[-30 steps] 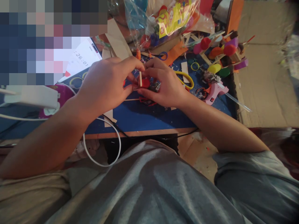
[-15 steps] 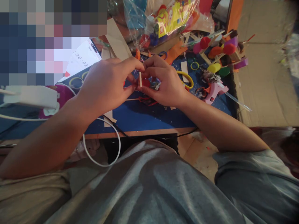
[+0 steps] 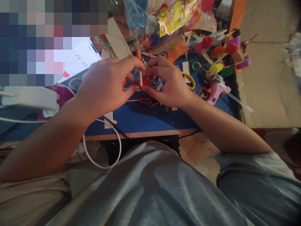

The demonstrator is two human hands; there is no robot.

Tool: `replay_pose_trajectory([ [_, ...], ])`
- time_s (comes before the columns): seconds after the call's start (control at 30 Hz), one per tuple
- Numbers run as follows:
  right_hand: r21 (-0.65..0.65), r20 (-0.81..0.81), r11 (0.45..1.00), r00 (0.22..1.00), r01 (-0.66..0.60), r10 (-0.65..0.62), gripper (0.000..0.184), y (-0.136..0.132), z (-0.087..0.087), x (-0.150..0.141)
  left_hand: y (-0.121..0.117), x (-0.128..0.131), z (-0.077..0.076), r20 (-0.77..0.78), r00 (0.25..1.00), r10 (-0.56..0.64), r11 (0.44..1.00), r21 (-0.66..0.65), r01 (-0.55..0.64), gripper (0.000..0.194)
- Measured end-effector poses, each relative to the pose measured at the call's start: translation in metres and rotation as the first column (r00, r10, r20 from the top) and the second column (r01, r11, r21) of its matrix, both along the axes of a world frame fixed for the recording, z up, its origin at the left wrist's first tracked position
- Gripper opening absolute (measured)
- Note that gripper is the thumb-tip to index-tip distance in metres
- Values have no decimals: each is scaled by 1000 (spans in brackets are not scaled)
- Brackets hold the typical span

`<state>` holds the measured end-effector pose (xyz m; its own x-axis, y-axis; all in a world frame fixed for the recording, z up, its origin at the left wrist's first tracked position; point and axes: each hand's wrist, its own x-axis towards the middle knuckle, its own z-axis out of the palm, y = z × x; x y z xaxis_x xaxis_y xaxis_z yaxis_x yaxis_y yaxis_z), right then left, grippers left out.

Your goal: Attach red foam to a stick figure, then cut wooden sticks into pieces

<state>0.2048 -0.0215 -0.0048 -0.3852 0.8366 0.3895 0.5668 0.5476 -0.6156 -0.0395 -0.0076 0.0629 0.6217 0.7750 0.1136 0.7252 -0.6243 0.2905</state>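
Observation:
Over the blue tabletop, my left hand [image 3: 105, 84] and my right hand [image 3: 171, 82] meet fingertip to fingertip. A short, pale wooden stick [image 3: 140, 79] stands nearly upright between them, pinched by the thumbs and fingers of both hands. A red round piece [image 3: 146, 83] shows just right of the stick, by my right fingers; whether it is joined to the stick I cannot tell. Another bit of red [image 3: 124, 83] peeks out beside my left thumb. The fingertips partly hide the stick's ends.
A pink glue gun [image 3: 217, 91] lies to the right, below a stick-and-coloured-disc construction [image 3: 222, 51]. Behind my hands is a clear plastic bag [image 3: 176, 22] of colourful items. On the left are a lit phone [image 3: 80, 58], a white charger [image 3: 30, 97] and a looping white cable [image 3: 121, 147].
Both hands keep their pinch on the wooden stick, with only slight finger shifts. Other things stay in place apart from a small shift of the view.

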Motion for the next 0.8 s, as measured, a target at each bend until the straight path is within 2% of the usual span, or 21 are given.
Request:
replay_pose_trajectory([
  [0.1, -12, -5, 1000, 1000, -2, 2, 27, 0, 0, -2, 0, 0, 0, -2, 1000, -11, 1000, -1, 11, 48],
  [0.23, -42, -30, 999, 1000, 9, -10, 37, 0, 2, 0, 0, 0, 1, -1, 1000, 3, 1000, -20, -3, 50],
  [0.33, -123, -83, 992, 995, 38, -48, 47, 2, 3, 3, 0, 0, 0, 16, 1000, 14, 999, -37, -13, 48],
  [0.43, -202, -149, 979, 988, -1, -30, 55, 8, 1, 4, 1, -1, 0, 6, 1000, 4, 1000, -20, -4, 46],
  [0.63, -287, -237, 956, 971, -61, -10, 49, 15, -3, 3, 1, 0, 0, -10, 999, -32, 999, -3, 32, 46],
  [0.8, -341, -295, 936, 955, -82, -24, 55, 14, -3, -1, 1, 0, -3, 18, 999, -42, 999, 7, 42, 46],
])
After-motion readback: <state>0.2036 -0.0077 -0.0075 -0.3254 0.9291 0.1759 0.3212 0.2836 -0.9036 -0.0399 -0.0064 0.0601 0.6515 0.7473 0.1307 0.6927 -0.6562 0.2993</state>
